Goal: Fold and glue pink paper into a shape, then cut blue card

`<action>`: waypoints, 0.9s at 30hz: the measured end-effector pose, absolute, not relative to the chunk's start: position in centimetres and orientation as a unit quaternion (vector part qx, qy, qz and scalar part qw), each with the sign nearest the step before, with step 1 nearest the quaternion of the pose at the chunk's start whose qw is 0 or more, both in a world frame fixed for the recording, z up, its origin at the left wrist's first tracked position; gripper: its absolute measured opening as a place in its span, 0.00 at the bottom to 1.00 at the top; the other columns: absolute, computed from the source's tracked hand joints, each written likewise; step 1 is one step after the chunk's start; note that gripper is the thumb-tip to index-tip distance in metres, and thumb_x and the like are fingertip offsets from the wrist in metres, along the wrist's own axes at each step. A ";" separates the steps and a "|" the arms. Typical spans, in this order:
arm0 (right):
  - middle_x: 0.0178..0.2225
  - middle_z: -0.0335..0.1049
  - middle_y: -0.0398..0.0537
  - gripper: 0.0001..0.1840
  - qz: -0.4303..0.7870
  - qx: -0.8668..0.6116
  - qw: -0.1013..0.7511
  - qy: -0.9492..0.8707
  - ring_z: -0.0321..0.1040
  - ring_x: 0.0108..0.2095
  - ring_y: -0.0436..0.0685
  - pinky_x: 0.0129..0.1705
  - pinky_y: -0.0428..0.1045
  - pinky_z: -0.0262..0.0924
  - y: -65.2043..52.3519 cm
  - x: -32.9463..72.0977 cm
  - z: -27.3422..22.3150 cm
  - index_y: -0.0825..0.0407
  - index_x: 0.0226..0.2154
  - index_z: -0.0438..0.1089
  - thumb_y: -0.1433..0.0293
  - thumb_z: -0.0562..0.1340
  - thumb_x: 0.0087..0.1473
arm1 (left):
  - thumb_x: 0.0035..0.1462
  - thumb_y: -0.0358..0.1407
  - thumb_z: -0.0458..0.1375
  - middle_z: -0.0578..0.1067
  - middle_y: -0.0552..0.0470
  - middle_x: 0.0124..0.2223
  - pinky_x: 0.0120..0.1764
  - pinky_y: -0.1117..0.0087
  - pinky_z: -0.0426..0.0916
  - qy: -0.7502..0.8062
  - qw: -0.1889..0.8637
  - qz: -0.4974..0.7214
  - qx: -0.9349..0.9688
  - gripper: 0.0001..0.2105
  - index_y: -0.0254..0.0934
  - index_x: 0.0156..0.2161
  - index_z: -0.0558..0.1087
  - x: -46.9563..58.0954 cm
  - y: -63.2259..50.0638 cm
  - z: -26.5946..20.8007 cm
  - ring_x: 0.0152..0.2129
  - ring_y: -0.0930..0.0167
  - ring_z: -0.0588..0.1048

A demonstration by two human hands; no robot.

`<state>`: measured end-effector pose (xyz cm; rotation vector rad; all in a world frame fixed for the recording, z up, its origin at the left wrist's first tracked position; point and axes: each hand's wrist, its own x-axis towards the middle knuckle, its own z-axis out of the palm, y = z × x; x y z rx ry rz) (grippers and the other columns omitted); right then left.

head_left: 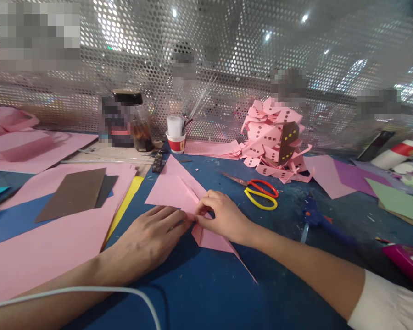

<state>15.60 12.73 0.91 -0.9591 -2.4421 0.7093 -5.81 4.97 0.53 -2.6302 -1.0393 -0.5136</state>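
A pink sheet of paper (170, 183), partly folded, lies on the blue table in front of me. Its near end is creased and one thin strip sticks out toward the lower right. My left hand (158, 233) rests low over the paper's left side, its fingertips pressed on the fold. From the right, my right hand (223, 213) pinches the same fold between thumb and fingers, touching the left fingertips. The fold itself is partly hidden under the fingers. Scissors (261, 195) with red and yellow handles lie just beyond my right hand.
A blue glue gun (316, 215) lies at right, near a magenta object (404, 261). Behind stand a pink paper construction (268, 137), a red-and-white cup (176, 141) and a dark-lidded jar (142, 128). Pink sheets (72, 238) spread at left; a white cable (89, 289) crosses my left arm.
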 end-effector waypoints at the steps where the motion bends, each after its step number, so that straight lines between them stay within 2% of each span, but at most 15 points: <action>1: 0.37 0.71 0.44 0.02 0.255 -0.349 0.203 -0.879 0.66 0.41 0.54 0.45 0.50 0.56 12.8 15.5 1.1 0.49 0.33 0.75 0.70 0.69 0.55 | 0.68 0.27 0.49 0.78 0.43 0.42 0.41 0.58 0.75 -0.358 0.132 -0.176 -0.908 0.11 0.32 0.46 0.75 -5.8 5.0 0.5 0.39 0.62 0.78; 10: 0.38 0.74 0.43 0.07 0.280 -0.366 0.167 -0.871 0.68 0.39 0.54 0.40 0.48 0.58 13.1 14.9 2.1 0.47 0.34 0.77 0.73 0.68 0.49 | 0.68 0.26 0.48 0.77 0.44 0.41 0.40 0.59 0.73 -0.366 0.102 -0.165 -0.910 0.13 0.34 0.47 0.74 -5.7 5.1 0.7 0.38 0.62 0.76; 18: 0.38 0.74 0.43 0.06 0.282 -0.370 0.156 -0.871 0.69 0.39 0.54 0.38 0.48 0.58 13.3 14.8 2.4 0.47 0.33 0.77 0.72 0.68 0.49 | 0.69 0.26 0.47 0.75 0.45 0.43 0.42 0.59 0.72 -0.384 0.067 -0.155 -0.908 0.14 0.36 0.50 0.73 -6.0 5.0 0.7 0.39 0.63 0.74; 23: 0.37 0.75 0.43 0.04 0.286 -0.357 0.159 -0.875 0.69 0.38 0.53 0.38 0.48 0.58 13.4 15.0 2.3 0.47 0.32 0.78 0.71 0.67 0.51 | 0.69 0.26 0.47 0.75 0.46 0.41 0.41 0.59 0.72 -0.386 0.059 -0.163 -0.906 0.14 0.35 0.49 0.73 -5.9 5.0 0.6 0.38 0.63 0.74; 27: 0.37 0.75 0.42 0.08 0.287 -0.352 0.165 -0.875 0.69 0.38 0.52 0.39 0.48 0.59 13.5 15.2 2.2 0.47 0.34 0.77 0.74 0.66 0.49 | 0.69 0.26 0.46 0.74 0.45 0.41 0.40 0.59 0.73 -0.387 0.057 -0.161 -0.906 0.14 0.35 0.50 0.72 -5.9 5.1 0.4 0.38 0.63 0.74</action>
